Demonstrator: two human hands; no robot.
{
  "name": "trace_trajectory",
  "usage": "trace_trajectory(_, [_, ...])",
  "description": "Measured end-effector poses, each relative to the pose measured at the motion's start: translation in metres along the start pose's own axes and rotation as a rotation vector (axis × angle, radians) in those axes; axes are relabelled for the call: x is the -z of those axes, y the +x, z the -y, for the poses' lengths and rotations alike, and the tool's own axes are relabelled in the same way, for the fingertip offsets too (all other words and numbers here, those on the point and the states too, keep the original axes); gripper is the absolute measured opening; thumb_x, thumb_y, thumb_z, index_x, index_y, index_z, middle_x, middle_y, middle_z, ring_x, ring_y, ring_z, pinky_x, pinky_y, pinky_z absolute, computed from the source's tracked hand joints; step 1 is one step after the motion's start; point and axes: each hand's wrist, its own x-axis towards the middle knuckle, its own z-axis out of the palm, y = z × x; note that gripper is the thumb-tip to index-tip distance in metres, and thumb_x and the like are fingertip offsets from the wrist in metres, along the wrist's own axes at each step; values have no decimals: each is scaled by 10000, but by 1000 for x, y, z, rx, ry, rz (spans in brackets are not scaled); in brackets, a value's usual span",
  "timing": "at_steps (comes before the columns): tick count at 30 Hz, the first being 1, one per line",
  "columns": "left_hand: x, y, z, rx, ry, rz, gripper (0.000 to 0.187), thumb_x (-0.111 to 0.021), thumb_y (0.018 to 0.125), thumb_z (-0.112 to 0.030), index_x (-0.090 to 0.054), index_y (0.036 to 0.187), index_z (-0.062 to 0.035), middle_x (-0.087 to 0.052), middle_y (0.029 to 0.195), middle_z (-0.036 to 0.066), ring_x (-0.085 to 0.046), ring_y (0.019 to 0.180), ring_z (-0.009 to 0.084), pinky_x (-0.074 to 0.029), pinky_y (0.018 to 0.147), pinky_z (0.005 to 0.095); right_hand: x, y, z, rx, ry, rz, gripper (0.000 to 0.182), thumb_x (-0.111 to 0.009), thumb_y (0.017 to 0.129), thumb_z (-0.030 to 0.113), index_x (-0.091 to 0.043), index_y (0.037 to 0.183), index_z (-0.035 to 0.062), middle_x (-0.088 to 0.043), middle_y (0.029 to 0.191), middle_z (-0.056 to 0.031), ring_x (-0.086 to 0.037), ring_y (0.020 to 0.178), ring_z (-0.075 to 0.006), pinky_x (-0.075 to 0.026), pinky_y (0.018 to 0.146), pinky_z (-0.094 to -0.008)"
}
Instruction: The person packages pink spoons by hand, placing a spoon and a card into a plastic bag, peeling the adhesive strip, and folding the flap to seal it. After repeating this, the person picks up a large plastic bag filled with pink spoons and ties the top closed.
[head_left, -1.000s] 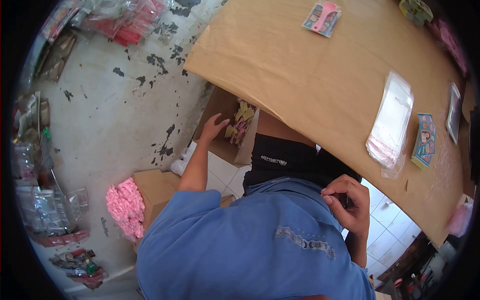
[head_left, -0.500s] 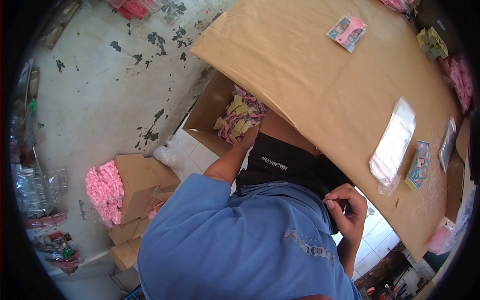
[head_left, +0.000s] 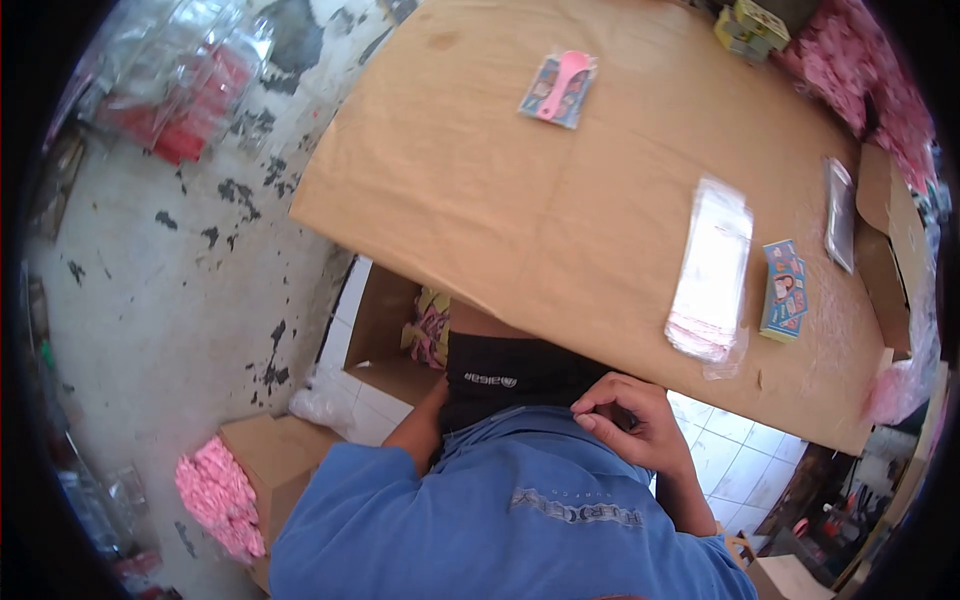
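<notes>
My right hand (head_left: 630,420) hovers over my lap by the table's near edge. Its fingers are curled in and the thumb tip meets the index finger; nothing shows between them. My left forearm (head_left: 420,420) reaches down beside my leg, close to an open cardboard box (head_left: 378,320) under the table. My left hand itself is hidden, so its fingers cannot be seen. Inside the box lie pink and yellow packets (head_left: 430,335). On the brown-covered table (head_left: 450,190), a pink spoon (head_left: 563,82) lies on a flat blue printed packet (head_left: 538,105).
Clear plastic sleeves (head_left: 710,270) lie stacked at the table's right, beside printed cards (head_left: 785,290) and another clear pack (head_left: 839,215). Yellow card bundles (head_left: 750,30) and pink pieces (head_left: 850,65) stand at the far right. More pink pieces (head_left: 217,495) lie by floor cartons (head_left: 275,450).
My view has turned, so table and items appear further left and the box sits lower. My left forearm has come nearer my body; my right hand has risen, still curled.
</notes>
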Motion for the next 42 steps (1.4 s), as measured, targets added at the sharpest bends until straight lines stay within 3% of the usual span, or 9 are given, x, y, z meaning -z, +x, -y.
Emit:
trace_trajectory(5, [51, 25, -104, -143, -353, -339, 259, -541, 1041, -79, -632, 1276, -19, -710, 1068, 120, -697, 999, 278, -580, 870, 476, 13, -10, -23, -66, -38, 82, 214, -747, 978, 164, -716, 1159, 53, -717, 932, -53, -595, 665, -100, -481, 629, -271])
trace_trajectory(8, [143, 65, -139, -490, -175, -815, 264, -559, 1099, -255, -650, 1102, -8, -622, 947, 46, -573, 877, 134, -494, 751, 301, 17, -17, -35, -128, -142, 179, 270, -727, 1000, 243, -706, 1191, 53, -735, 1027, -77, -635, 710, -141, -530, 678, -313])
trace_trajectory(13, [219, 53, -330, -668, -553, -957, 302, -587, 1089, -273, -585, 897, -41, -553, 822, -1, -463, 714, 111, -406, 645, 289, 19, -24, -84, -188, -297, 81, 310, -686, 986, 246, -670, 1226, 50, -732, 1059, -115, -703, 857, -250, -559, 818, -412])
trace_trajectory(16, [233, 47, -312, -635, -211, -933, 358, -598, 1087, -316, -576, 844, -53, -540, 768, -24, -422, 645, 96, -355, 590, 277, 32, -28, -146, 223, -837, -449, 324, -650, 992, 222, -660, 1254, 32, -709, 1172, -167, -684, 1049, -338, -523, 966, -461])
trace_trajectory(19, [227, 19, -306, -393, -361, -657, 387, -610, 1085, -329, -579, 813, -55, -507, 709, -45, -388, 604, 71, -327, 558, 253, 55, -48, -198, 96, -595, -473, 347, -561, 1048, 240, -645, 1297, 14, -676, 1292, -217, -607, 1241, -376, -448, 1105, -490])
trace_trajectory(25, [241, 12, -356, -738, -152, -768, 351, -607, 1092, -266, -598, 811, -55, -468, 686, -55, -389, 599, 41, -309, 554, 225, 92, -62, -262, -247, -473, -558, 363, -547, 1057, 253, -632, 1315, 12, -663, 1312, -218, -592, 1260, -370, -437, 1116, -486])
trace_trajectory(29, [183, 4, -449, -886, -64, -342, 165, -634, 1073, -161, -663, 1014, -10, -562, 782, -32, -499, 686, 43, -414, 588, 237, 110, -43, -295, -390, -462, -584, 374, -538, 1063, 261, -623, 1328, 11, -655, 1326, -218, -583, 1272, -367, -430, 1124, -484])
trace_trajectory(36, [66, 48, -560, -1044, 507, -148, 804, -773, 919, -528, -503, 1552, -113, -656, 1220, 245, -674, 1043, 344, -551, 931, 426, 120, -19, -315, -443, -431, -605, 394, -522, 1073, 275, -608, 1350, 9, -640, 1350, -219, -566, 1294, -361, -418, 1138, -479])
trace_trajectory(42, [21, 75, -577, -1055, 893, -145, 790, -755, 878, -387, -455, 1587, -210, -609, 1210, 269, -607, 1154, 445, -521, 996, 498, 109, -29, -330, -467, -434, -603, 410, -508, 1082, 288, -595, 1369, 7, -626, 1370, -220, -551, 1313, -356, -407, 1149, -475])
